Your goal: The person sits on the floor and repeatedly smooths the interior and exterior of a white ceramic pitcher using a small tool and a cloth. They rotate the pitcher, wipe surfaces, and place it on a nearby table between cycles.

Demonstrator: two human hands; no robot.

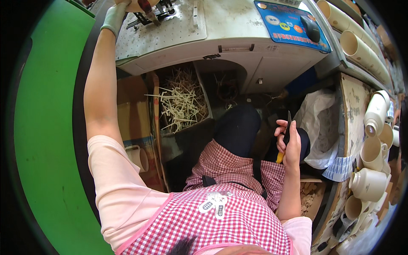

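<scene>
My right hand (pixel 290 146) is closed around a slim knife (pixel 287 135), held above my right knee. Its dark pointed end stands up past my fingers, and a yellow end shows below them. At the top edge, my left arm stretches to the white worktable, and my gloved left hand (pixel 114 19) is beside a rounded cream-coloured piece (pixel 137 4). The frame cuts off both, so my left fingers are hidden. Next to that piece is a black metal fixture (pixel 155 15) on a perforated plate (pixel 182 27).
Below the table, a box holds a heap of thin pale plastic scraps (pixel 182 104). A blue mouse pad (pixel 291 25) carries a black mouse (pixel 310 29). Cream bottles (pixel 369 185) and tubes crowd the right-hand shelf. A white plastic bag (pixel 318 127) hangs by my right knee.
</scene>
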